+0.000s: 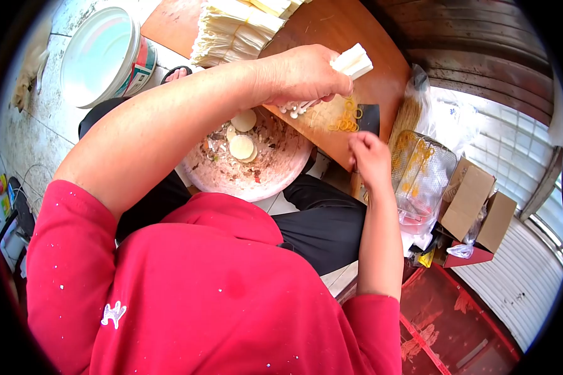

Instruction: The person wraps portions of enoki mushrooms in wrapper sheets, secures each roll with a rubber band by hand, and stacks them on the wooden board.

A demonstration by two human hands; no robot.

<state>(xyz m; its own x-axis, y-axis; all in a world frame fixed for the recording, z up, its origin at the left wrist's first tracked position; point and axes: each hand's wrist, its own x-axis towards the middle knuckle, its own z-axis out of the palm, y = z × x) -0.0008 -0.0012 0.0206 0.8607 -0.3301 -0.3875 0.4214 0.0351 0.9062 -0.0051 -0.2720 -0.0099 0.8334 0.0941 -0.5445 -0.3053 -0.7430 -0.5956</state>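
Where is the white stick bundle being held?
The bundle is in the left hand, upper right of the head view's centre, near small yellow rings.

A bundle of thin white sticks is held slantwise over the tabletop; yellow rubber bands lie in a loose heap there.

The left hand's fingers grip a bundle of thin white sticks over the brown wooden tabletop; yellow rubber bands lie between them and the right hand's curled fingers.
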